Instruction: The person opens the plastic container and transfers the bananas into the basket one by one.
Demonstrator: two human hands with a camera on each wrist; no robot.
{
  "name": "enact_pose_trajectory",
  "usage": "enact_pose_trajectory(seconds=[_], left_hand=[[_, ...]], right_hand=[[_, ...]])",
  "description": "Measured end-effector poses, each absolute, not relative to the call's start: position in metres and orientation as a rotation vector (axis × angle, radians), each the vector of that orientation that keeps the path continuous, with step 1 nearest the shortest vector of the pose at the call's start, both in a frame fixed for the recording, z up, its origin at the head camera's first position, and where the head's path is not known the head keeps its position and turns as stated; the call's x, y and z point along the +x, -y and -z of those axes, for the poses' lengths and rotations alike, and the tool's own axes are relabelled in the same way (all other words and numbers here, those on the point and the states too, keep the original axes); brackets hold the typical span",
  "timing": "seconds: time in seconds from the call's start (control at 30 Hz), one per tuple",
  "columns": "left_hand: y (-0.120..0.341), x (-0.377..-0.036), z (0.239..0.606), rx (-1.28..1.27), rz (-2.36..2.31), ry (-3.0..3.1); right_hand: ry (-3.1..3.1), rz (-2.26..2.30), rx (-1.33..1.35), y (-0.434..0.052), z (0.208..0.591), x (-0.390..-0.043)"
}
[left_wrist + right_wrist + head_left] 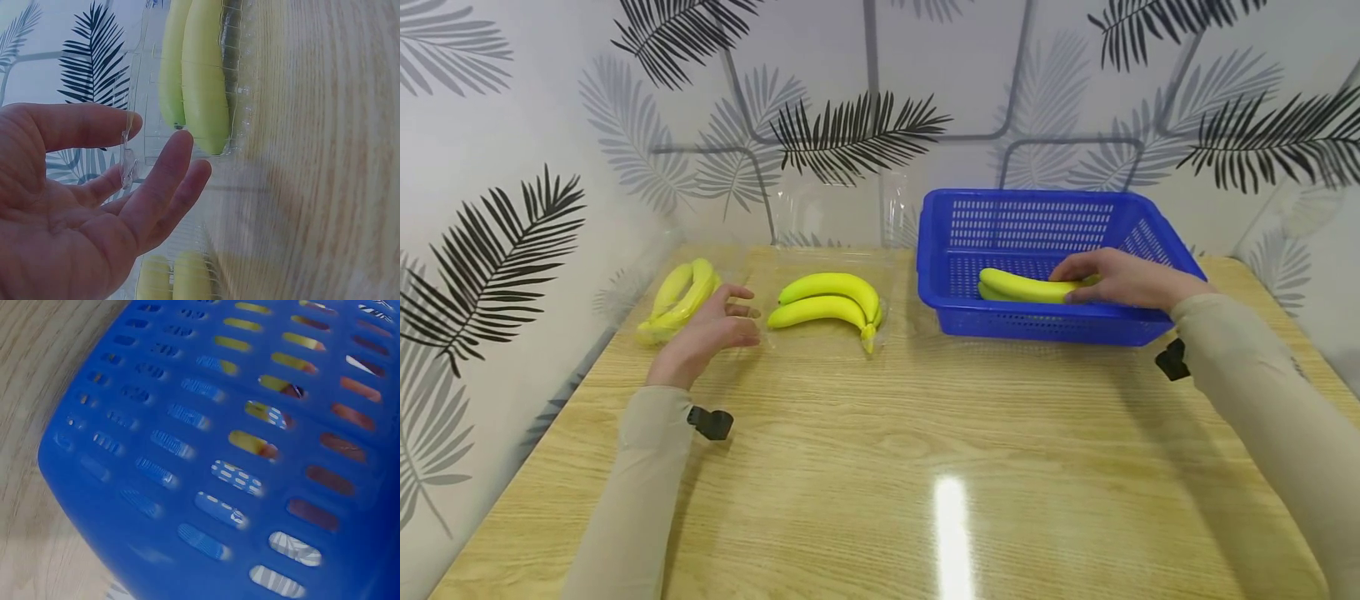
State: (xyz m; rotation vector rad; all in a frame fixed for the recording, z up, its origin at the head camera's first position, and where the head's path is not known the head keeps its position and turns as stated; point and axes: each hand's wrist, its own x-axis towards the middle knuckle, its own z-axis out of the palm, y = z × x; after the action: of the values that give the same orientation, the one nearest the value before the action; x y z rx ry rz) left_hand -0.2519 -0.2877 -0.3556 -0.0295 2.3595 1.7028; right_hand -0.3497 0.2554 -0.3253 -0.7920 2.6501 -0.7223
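Observation:
My right hand (1123,279) reaches over the near rim of the blue plastic basket (1045,325) and grips a bunch of bananas (1018,285) inside it. Through the slots in the right wrist view, yellow and parts of the hand show behind the basket wall (144,544). My left hand (703,333) hovers between two clear plastic clamshell boxes, its fingers spread and loosely bent. In the left wrist view its fingertips are right at the edge of the middle box (150,147). Bananas (842,292) lie in that box, stem end toward the near right, under a raised clear lid (835,208).
A second clear box with yellow bananas (681,304) sits at the far left of the wooden table (850,467), close to the patterned wall (820,75). The basket stands at the back right, near the wall.

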Motion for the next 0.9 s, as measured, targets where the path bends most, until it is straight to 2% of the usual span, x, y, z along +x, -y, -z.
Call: enact_pose_trajectory(seconds=[0.57,0.9], left_hand=[[0.287,-0.253,0.355,-0.034,-1.699,-2.367],[0.287,-0.253,0.355,-0.048,-1.699,-2.363]], right_hand=[[-2.656,0.636,-0.866,-0.258,0.329,-0.357],[-2.778,0.778,-0.808,-0.232,0.314,-0.353]])
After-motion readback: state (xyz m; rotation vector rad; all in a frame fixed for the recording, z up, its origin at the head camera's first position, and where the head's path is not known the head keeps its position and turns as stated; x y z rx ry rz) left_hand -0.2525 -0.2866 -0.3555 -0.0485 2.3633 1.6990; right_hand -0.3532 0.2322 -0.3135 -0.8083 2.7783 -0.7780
